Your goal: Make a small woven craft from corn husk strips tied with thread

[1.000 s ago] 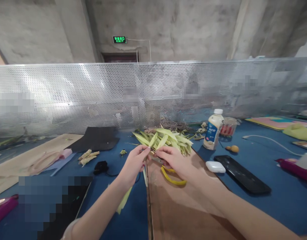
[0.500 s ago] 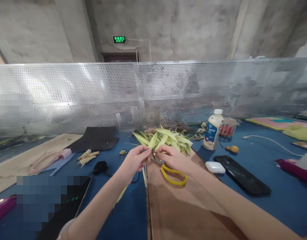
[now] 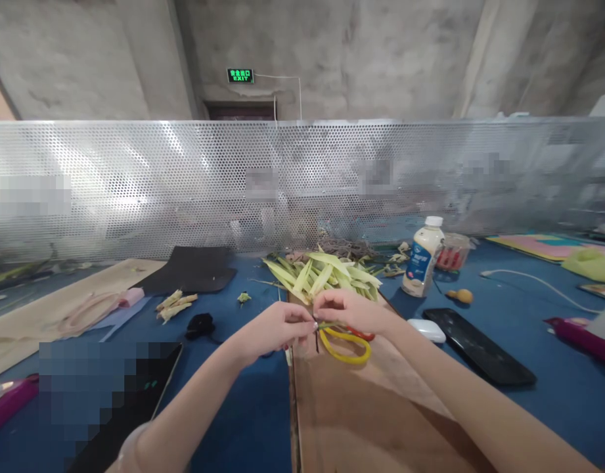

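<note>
My left hand (image 3: 277, 330) is closed in a pinch on a thin dark cord (image 3: 317, 343), whose end hangs down below the fingers. My right hand (image 3: 349, 310) meets it from the other side, its thumb and forefinger pinched at the same cord. A slim greenish strand shows between the hands; I cannot tell which fingers hold it. Under my right hand lie scissors with yellow and red handles (image 3: 349, 359), on a brown board (image 3: 351, 414). Just beyond the hands is a pile of pale green corn husks (image 3: 326, 272).
Right of the board are a milk bottle (image 3: 423, 257), a white earphone case (image 3: 429, 330), a black phone (image 3: 479, 346) and a small gourd (image 3: 460, 296). To the left lie a black bundle (image 3: 200, 326), dried husk pieces (image 3: 175, 305) and black sheet (image 3: 186, 269). A perforated metal screen (image 3: 302, 177) stands behind.
Both hands have moved slightly towards me and to the right, still close together. The dark cord's end now hangs below the fingers, and the red part of the scissors has come into sight.
</note>
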Action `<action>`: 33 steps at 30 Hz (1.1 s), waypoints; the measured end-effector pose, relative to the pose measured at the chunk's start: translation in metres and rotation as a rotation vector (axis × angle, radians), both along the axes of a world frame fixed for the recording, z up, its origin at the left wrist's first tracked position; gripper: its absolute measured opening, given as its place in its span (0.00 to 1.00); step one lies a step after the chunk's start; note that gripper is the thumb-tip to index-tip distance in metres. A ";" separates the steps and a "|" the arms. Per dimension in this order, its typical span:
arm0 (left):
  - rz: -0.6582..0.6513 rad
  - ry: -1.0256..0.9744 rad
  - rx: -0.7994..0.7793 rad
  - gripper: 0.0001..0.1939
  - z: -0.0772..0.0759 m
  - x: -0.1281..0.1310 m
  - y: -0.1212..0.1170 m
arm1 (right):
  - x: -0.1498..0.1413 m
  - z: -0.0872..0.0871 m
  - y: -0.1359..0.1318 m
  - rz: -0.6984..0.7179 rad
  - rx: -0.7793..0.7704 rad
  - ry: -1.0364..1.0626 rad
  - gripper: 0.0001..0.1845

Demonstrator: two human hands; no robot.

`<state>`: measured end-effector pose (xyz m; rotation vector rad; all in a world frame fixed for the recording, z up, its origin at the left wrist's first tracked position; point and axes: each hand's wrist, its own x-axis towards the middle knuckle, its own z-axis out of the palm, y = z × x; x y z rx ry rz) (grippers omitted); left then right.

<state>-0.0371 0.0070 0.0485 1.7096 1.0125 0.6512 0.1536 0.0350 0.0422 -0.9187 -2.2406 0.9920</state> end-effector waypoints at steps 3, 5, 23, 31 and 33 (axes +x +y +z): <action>-0.016 0.059 -0.007 0.10 -0.003 0.000 0.000 | 0.002 0.002 -0.001 0.034 0.028 -0.069 0.09; -0.018 0.086 -0.013 0.10 -0.006 0.000 0.002 | 0.002 0.002 -0.001 0.030 0.055 -0.106 0.09; 0.121 -0.048 -0.048 0.14 -0.024 -0.001 0.021 | -0.011 -0.004 -0.006 -0.209 0.263 0.101 0.08; 0.267 -0.280 0.142 0.15 -0.018 -0.001 0.023 | -0.013 -0.006 -0.006 -0.250 0.037 0.273 0.12; 0.293 -0.310 0.218 0.14 -0.017 -0.001 0.021 | -0.018 -0.008 -0.010 -0.120 -0.070 0.275 0.12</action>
